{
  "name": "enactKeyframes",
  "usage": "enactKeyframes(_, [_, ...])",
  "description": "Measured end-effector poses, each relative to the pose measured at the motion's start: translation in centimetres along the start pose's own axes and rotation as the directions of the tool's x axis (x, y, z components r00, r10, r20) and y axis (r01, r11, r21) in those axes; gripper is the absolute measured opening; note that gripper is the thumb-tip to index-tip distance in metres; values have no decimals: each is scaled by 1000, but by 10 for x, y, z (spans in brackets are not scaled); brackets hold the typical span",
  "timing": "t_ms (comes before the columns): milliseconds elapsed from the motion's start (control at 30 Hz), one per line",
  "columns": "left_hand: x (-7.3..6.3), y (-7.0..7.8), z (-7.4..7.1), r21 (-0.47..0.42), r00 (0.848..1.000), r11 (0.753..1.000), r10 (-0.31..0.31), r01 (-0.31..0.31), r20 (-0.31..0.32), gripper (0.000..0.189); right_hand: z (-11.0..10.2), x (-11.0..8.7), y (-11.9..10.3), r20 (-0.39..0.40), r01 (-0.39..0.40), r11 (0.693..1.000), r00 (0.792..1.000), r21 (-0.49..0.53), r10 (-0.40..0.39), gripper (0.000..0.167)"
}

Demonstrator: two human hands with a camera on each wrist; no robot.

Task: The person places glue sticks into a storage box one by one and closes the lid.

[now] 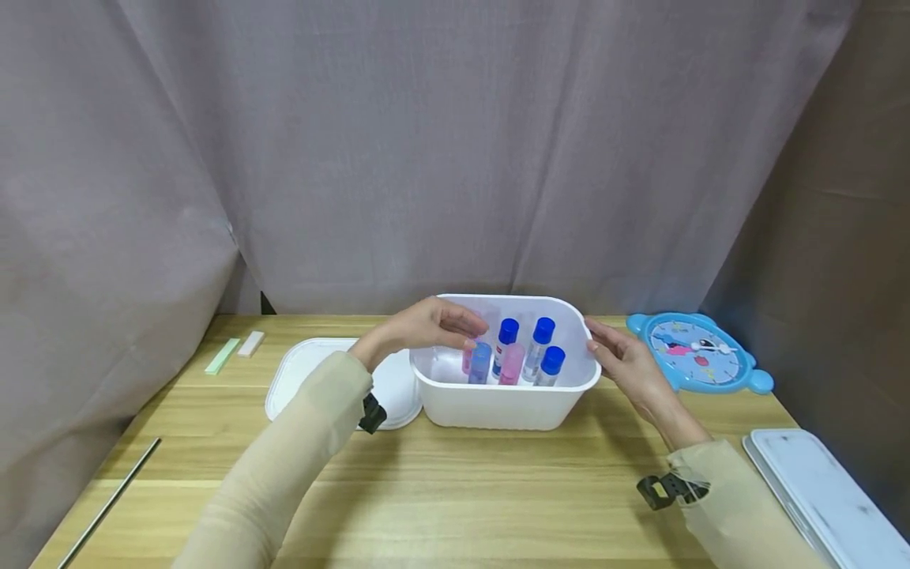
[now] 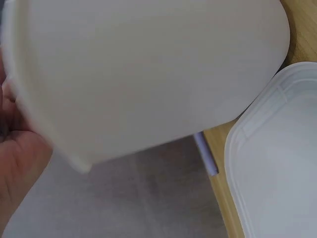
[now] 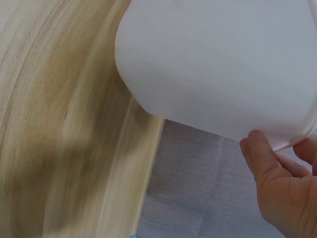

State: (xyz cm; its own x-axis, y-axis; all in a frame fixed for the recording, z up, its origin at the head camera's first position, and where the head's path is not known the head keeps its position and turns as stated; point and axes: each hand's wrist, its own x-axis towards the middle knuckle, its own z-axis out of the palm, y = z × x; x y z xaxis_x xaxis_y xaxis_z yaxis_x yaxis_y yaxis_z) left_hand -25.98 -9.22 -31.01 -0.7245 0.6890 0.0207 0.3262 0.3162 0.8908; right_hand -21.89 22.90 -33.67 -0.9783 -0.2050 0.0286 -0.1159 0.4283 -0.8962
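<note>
A white plastic bin (image 1: 498,407) stands on the table with several small capped bottles upright inside. Some have dark blue caps, such as one clear bottle (image 1: 536,352); a light blue bottle (image 1: 479,363) and a pink bottle (image 1: 511,365) stand in front. My left hand (image 1: 430,324) reaches over the bin's left rim, thumb and fingers around another pink bottle (image 1: 466,361), partly hidden by the hand. At the right end, my right hand (image 1: 629,367) grips the rim. In the right wrist view its fingers (image 3: 262,153) press the bin's outer wall.
A white lid (image 1: 398,391) lies left of the bin, partly under my left arm. Farther left are a green strip (image 1: 223,356), a white strip (image 1: 251,344) and a metal rod (image 1: 110,502). To the right lie a blue toy clock (image 1: 700,356) and a white flat case (image 1: 828,490).
</note>
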Motion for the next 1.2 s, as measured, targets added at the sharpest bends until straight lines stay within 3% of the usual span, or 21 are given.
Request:
enactKeyframes(100, [-21, 1, -6, -93, 994, 995, 15, -25, -107, 35, -1, -1, 1, -1, 12, 1000, 1000, 1, -12, 55])
enactKeyframes(167, [-37, -1, -11, -187, 982, 982, 6, -42, -190, 37, -3, -1, 2, -9, 17, 1000, 1000, 2, -17, 55])
enactKeyframes(233, [-54, -6, -17, -311, 962, 949, -31, -57, -271, 39, -4, -1, 3, -18, 17, 1000, 1000, 0, -17, 56])
enactKeyframes(300, [-72, -15, -23, -411, 931, 910, -99, -59, -351, 42, -6, 0, 4, -26, 14, 1000, 1000, -1, -14, 56])
enactKeyframes(400, [-101, -37, -34, -488, 867, 872, -210, -43, -451, 49, -6, 0, 5, -29, 18, 1000, 999, 7, -18, 56])
enactKeyframes(467, [-121, -54, -41, -508, 820, 861, -274, -24, -503, 53, -7, 0, 5, -28, 21, 1000, 999, 10, -21, 56])
enactKeyframes(567, [-152, -78, -50, -485, 749, 874, -342, 31, -568, 56, -7, 0, 5, -27, 15, 1000, 1000, 4, -14, 56])
enactKeyframes(667, [-174, -96, -56, -453, 663, 881, -423, 140, -618, 57, -7, 1, 5, -35, -9, 1000, 999, -17, 8, 56])
enactKeyframes(733, [-182, -106, -58, -441, 605, 867, -484, 232, -632, 56, -8, 1, 6, -43, -24, 999, 999, -31, 23, 57])
enactKeyframes(833, [-187, -119, -57, -439, 551, 835, -550, 333, -628, 56, -9, -1, 8, -51, -36, 999, 998, -37, 34, 58])
enactKeyframes(1000, [-188, -136, -52, -391, 512, 822, -566, 415, -646, 52, -11, -3, 11, -58, -36, 999, 998, -27, 35, 59])
enactKeyframes(1100, [-186, -143, -50, -376, 498, 826, -557, 421, -665, 49, -12, -5, 12, -61, -29, 999, 998, -15, 28, 59])
enactKeyframes(1200, [-183, -147, -50, -350, 468, 824, -548, 446, -693, 44, -13, -7, 13, -67, -13, 1000, 998, -2, 13, 59])
